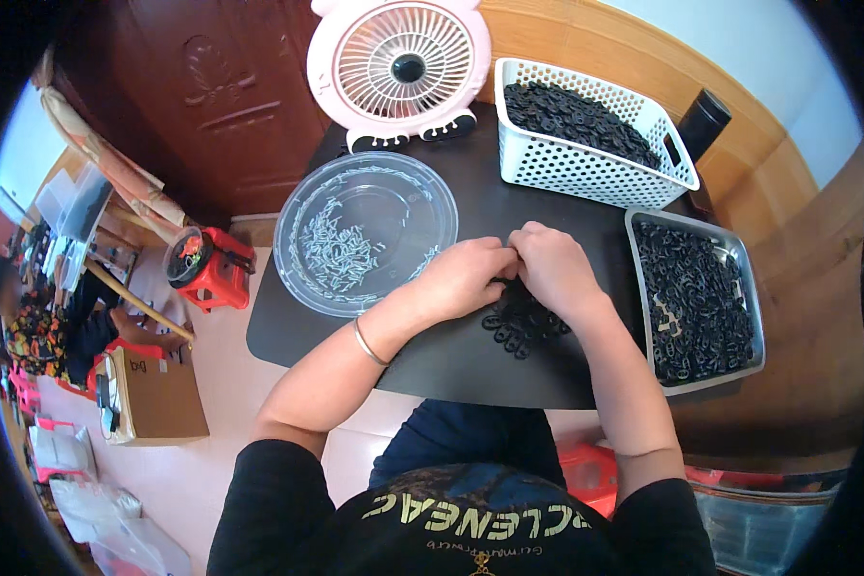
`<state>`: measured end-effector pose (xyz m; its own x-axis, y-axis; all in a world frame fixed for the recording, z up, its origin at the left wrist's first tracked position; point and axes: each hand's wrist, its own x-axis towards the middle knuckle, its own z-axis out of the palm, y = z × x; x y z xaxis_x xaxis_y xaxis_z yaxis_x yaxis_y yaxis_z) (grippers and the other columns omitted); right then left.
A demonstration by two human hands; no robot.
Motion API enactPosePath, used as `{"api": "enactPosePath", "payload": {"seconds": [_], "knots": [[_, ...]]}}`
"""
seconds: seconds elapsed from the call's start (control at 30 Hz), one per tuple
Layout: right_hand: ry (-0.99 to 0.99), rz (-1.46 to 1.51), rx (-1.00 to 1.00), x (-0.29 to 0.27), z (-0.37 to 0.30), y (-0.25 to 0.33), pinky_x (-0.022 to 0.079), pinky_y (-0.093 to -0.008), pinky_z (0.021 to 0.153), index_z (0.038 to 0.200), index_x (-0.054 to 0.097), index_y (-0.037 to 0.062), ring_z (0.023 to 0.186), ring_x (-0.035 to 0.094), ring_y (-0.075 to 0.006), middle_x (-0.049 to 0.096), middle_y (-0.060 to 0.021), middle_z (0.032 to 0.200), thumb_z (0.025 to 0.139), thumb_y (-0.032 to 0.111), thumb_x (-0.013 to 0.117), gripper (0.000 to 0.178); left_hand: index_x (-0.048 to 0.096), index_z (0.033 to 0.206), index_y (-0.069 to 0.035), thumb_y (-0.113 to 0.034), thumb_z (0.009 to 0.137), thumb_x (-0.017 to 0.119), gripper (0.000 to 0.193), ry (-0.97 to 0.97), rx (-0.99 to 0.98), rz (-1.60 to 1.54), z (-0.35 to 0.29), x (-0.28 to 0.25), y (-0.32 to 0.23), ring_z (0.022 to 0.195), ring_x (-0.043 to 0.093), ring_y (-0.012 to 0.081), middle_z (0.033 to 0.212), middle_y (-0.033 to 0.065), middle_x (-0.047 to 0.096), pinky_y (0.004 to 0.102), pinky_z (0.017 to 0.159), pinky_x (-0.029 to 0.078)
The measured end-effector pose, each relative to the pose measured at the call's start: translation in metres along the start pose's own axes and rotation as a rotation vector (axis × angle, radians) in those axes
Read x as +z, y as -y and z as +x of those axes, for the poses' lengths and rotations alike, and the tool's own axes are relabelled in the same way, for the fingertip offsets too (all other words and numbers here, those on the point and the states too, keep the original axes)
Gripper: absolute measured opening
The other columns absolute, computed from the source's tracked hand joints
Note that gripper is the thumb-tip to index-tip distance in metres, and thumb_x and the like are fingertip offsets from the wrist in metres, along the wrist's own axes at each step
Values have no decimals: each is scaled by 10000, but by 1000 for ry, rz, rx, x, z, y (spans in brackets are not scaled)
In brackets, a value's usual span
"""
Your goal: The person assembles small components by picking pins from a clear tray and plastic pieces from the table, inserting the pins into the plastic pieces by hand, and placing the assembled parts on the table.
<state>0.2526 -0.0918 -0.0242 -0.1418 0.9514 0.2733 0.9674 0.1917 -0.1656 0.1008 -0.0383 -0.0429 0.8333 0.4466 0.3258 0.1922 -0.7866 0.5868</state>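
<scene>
My left hand [463, 276] and my right hand [554, 269] meet over the middle of the dark table, fingertips pinched together. Whatever they hold is too small and too covered by the fingers to make out. Just below them lies a pile of small black looped pieces [520, 331], partly hidden by my hands. Close by my left hand stands a round clear plastic tub [293, 278] with many short, thin silvery pieces [336, 252] in it. A metal tray [636, 252] of black looped pieces [698, 298] sits to the right of my right forearm.
Behind, a white perforated basket [586, 175] holds more black pieces, beside a black cylinder [706, 120]. A pink fan [408, 67] stands at the table's back. On the left are a red stool [223, 269], a cardboard box [158, 398] and a seated person [38, 331].
</scene>
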Motion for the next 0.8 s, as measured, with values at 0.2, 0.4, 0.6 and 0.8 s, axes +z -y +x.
{"api": "enactPosePath", "payload": {"seconds": [0.2, 0.4, 0.6, 0.8], "knots": [[199, 213, 201, -3, 6, -8, 477, -363, 655, 757, 600, 61, 739, 604, -265, 620, -94, 737, 657, 106, 623, 112, 559, 816, -36, -34, 666, 581, 151, 37, 6, -24, -1, -2, 2, 682, 541, 268, 745, 103, 522, 346, 603, 450], [-47, 297, 259, 5, 2, -15, 471, -347, 596, 787, 577, 64, 656, 607, -249, 612, -83, 701, 661, 61, 613, 132, 594, 797, -67, -109, 695, 569, 114, -117, -221, 31, 3, -43, 6, 717, 595, 298, 736, 125, 606, 391, 619, 471], [-293, 445, 110, 12, 5, -20, 462, -304, 561, 800, 580, 69, 615, 584, -211, 572, -68, 685, 701, 28, 609, 111, 597, 756, -76, -176, 713, 592, 109, -310, -342, 558, -5, -78, 45, 717, 594, 297, 743, 116, 612, 397, 633, 476], [-395, 449, 82, 8, 5, -13, 460, -303, 572, 810, 620, 70, 622, 574, -213, 568, -67, 731, 720, 32, 618, 98, 607, 710, -69, -226, 700, 643, 161, -77, -540, 640, -11, -72, 54, 716, 599, 283, 721, 100, 619, 390, 629, 472]]}}
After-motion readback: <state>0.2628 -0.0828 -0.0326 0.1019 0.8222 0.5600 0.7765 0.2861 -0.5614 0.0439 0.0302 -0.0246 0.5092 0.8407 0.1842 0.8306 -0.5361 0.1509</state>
